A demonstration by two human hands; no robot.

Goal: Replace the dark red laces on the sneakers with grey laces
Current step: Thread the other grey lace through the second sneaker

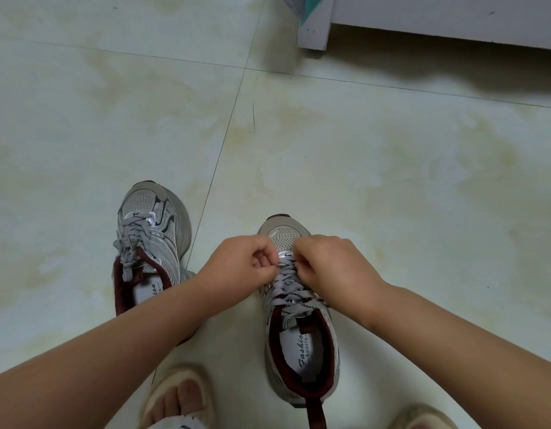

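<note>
Working down at the lowest crossings of the right sneaker (299,305), both hands are curled and pinching the grey lace (291,284) near the toe: the left hand (244,258) at the left eyelets, the right hand (333,261) at the right ones. Exactly which strand lies between each thumb and finger cannot be told, since the knuckles hide it. The left sneaker (150,243) stands on the tiled floor (392,181) just beside, already laced in grey.

To do this step well, slack is best drawn evenly from both sides, so that the crossings are laid flat and untwisted. Each row is best tightened in turn from toe to tongue, and the shoe is best kept pressed to the floor so that it is not dragged about.
</note>
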